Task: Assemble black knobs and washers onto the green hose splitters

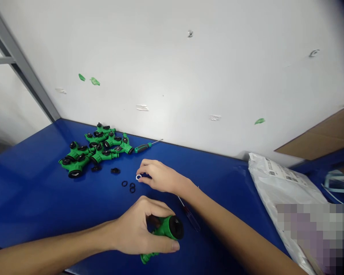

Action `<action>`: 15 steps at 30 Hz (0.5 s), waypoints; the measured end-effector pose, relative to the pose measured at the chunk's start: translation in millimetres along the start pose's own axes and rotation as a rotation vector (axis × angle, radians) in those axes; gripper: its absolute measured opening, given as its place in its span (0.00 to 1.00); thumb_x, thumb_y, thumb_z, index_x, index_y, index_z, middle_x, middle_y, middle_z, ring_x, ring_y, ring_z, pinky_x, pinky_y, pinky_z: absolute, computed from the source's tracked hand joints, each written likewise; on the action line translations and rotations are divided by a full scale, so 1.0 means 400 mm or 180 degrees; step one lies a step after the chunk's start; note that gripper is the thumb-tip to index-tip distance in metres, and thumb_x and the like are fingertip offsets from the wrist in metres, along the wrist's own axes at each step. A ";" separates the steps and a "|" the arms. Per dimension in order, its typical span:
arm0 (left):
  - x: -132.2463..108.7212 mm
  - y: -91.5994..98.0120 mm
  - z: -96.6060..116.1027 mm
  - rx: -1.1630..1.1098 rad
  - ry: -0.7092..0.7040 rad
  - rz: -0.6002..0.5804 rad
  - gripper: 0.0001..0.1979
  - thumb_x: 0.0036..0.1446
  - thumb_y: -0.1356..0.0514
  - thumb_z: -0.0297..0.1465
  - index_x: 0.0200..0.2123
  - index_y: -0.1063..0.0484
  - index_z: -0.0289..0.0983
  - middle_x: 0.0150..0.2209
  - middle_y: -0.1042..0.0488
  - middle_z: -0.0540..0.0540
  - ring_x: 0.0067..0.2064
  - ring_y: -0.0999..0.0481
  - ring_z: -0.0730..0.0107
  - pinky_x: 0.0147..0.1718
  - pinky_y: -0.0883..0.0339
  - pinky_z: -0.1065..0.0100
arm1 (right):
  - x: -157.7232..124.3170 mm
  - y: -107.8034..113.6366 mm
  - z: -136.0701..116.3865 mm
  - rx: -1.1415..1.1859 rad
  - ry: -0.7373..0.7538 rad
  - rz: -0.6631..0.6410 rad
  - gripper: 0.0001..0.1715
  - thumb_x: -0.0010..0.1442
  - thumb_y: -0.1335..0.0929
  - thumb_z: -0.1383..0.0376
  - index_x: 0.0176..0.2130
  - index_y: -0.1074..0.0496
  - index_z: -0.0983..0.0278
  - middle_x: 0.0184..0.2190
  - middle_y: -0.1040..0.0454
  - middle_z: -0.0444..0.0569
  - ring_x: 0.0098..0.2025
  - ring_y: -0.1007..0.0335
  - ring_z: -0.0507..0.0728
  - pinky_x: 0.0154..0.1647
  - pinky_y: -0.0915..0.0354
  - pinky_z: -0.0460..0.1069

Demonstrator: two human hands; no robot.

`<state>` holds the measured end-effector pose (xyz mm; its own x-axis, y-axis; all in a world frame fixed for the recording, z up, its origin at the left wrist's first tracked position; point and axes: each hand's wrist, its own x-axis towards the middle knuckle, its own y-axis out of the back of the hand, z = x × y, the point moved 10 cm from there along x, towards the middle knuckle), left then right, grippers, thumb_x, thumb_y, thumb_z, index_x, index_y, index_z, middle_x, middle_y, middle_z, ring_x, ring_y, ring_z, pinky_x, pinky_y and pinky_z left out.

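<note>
My left hand [140, 227] is wrapped round a green connector [164, 228], whose black-rimmed opening faces right, low over the blue table. Farther forward, my right hand [160, 176] has its thumb and fingertips at a small white ring [138, 177], pinched at its right edge. Just left of that ring lie a black ring [124, 183] and two touching black rings [132, 187]. Two small black parts, one at the centre left [115, 170] and one beside the green pile [96, 168], rest on the table.
Several green connectors [111, 139] are heaped at the back left of the blue table [40, 179]. A green-handled screwdriver [143, 148] lies near the white wall [172, 76]. Under my right forearm is a dark-handled screwdriver [191, 218]. A white plastic package [263, 183] lies right, near cardboard [318, 137].
</note>
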<state>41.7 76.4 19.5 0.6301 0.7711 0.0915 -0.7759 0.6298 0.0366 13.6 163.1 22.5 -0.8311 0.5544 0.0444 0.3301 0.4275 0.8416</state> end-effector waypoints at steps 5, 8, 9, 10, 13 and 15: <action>-0.002 0.010 0.003 -0.0162 0.0041 0.0073 0.07 0.51 0.33 0.27 0.26 0.28 0.33 0.28 0.33 0.50 0.28 0.36 0.74 0.28 0.41 0.69 | -0.126 0.092 -0.015 0.0505 -0.0130 0.0521 0.09 0.66 0.32 0.66 0.45 0.23 0.65 0.39 0.25 0.50 0.35 0.29 0.52 0.36 0.31 0.48; -0.005 0.020 0.006 -0.0187 -0.0039 0.0157 0.08 0.52 0.34 0.27 0.25 0.30 0.33 0.27 0.34 0.50 0.28 0.36 0.74 0.28 0.41 0.69 | -0.243 0.147 -0.027 0.1472 -0.0129 0.1125 0.08 0.63 0.30 0.66 0.43 0.21 0.62 0.35 0.26 0.48 0.32 0.31 0.51 0.31 0.32 0.47; -0.006 0.022 0.006 -0.0160 -0.0074 0.0177 0.08 0.52 0.34 0.27 0.25 0.30 0.33 0.28 0.34 0.50 0.28 0.36 0.74 0.28 0.40 0.69 | -0.274 0.148 -0.035 0.1564 -0.0103 0.1181 0.09 0.63 0.30 0.68 0.43 0.21 0.61 0.34 0.26 0.47 0.31 0.31 0.51 0.30 0.33 0.47; -0.007 0.023 0.004 -0.0120 -0.0094 0.0192 0.07 0.52 0.34 0.27 0.26 0.28 0.33 0.28 0.33 0.49 0.29 0.35 0.73 0.29 0.39 0.69 | -0.298 0.143 -0.046 0.1587 -0.0054 0.1195 0.11 0.63 0.30 0.70 0.44 0.20 0.60 0.33 0.27 0.47 0.31 0.31 0.50 0.30 0.33 0.46; -0.008 0.018 -0.008 0.0014 -0.0085 0.0170 0.04 0.52 0.33 0.27 0.32 0.24 0.32 0.32 0.28 0.46 0.33 0.30 0.70 0.32 0.35 0.67 | -0.338 0.117 -0.078 0.1417 0.0140 0.1209 0.17 0.62 0.30 0.73 0.48 0.21 0.57 0.36 0.27 0.47 0.34 0.30 0.51 0.34 0.33 0.47; -0.008 0.013 -0.015 0.0078 -0.0068 0.0137 0.05 0.53 0.33 0.27 0.33 0.23 0.32 0.33 0.27 0.45 0.34 0.29 0.68 0.34 0.33 0.66 | -0.346 0.102 -0.091 0.1309 0.0255 0.1264 0.19 0.62 0.31 0.74 0.49 0.22 0.57 0.37 0.28 0.49 0.36 0.30 0.52 0.35 0.32 0.48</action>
<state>35.9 77.7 13.5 0.5956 0.7951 0.1147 -0.8030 0.5933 0.0565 125.9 77.8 70.2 -0.6340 0.6800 0.3683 0.7572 0.4492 0.4742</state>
